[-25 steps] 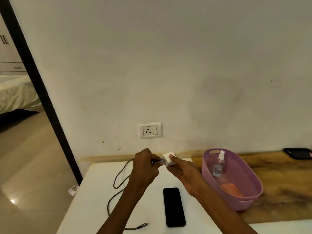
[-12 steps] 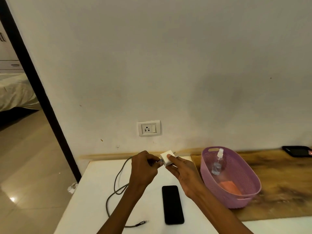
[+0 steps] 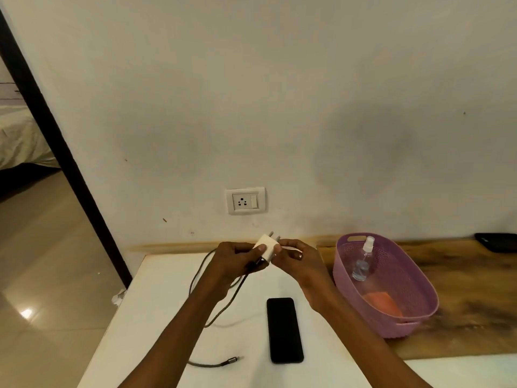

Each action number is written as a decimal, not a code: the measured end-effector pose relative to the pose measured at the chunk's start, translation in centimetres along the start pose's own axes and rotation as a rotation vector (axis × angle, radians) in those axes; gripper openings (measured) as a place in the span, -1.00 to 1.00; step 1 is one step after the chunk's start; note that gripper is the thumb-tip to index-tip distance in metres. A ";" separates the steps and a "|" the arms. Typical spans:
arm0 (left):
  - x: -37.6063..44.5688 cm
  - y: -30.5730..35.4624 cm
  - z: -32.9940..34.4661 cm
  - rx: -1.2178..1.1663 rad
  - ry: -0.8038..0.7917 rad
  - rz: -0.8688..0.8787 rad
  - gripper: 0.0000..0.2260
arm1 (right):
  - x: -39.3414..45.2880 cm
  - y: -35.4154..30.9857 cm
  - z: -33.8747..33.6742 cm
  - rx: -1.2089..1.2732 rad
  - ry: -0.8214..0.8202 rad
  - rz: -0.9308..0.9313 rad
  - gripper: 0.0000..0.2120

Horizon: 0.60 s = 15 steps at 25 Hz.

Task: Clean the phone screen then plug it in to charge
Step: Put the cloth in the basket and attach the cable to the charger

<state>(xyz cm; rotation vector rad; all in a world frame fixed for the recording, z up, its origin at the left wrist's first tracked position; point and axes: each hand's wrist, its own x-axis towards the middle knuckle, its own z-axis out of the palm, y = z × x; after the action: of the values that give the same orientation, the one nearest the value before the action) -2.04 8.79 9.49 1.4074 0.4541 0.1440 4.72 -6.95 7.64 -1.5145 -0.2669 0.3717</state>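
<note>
A black phone (image 3: 284, 329) lies face up on the white table (image 3: 156, 317). Above it I hold a white charger adapter (image 3: 267, 247) with its two pins pointing up toward the wall. My left hand (image 3: 233, 261) grips the adapter's lower side and the grey cable (image 3: 223, 306) where it enters it. My right hand (image 3: 298, 259) pinches the adapter from the right. The cable loops down the table and its free plug end (image 3: 232, 359) lies left of the phone. A white wall socket (image 3: 245, 200) with a switch sits on the wall just above my hands.
A purple basket (image 3: 419, 317) to the right holds a clear spray bottle (image 3: 363, 259) and an orange cloth (image 3: 382, 303), standing on a wooden board (image 3: 475, 303). A second dark phone-like object (image 3: 496, 242) lies at the far right. A dark door frame (image 3: 64, 163) stands left.
The cable end has gone into the adapter, which is now turned with its pins pointing up. Both hands have risen slightly toward the socket.
</note>
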 end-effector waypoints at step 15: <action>15.6 0.5 -2.3 -0.274 0.400 -0.091 -0.78 | 5.3 9.6 -3.3 0.063 -0.077 0.272 -0.81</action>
<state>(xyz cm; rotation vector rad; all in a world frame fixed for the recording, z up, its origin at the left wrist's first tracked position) 11.31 16.65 6.28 1.0854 0.7967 0.4031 10.23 -7.71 -2.39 -1.4791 -0.1080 0.6501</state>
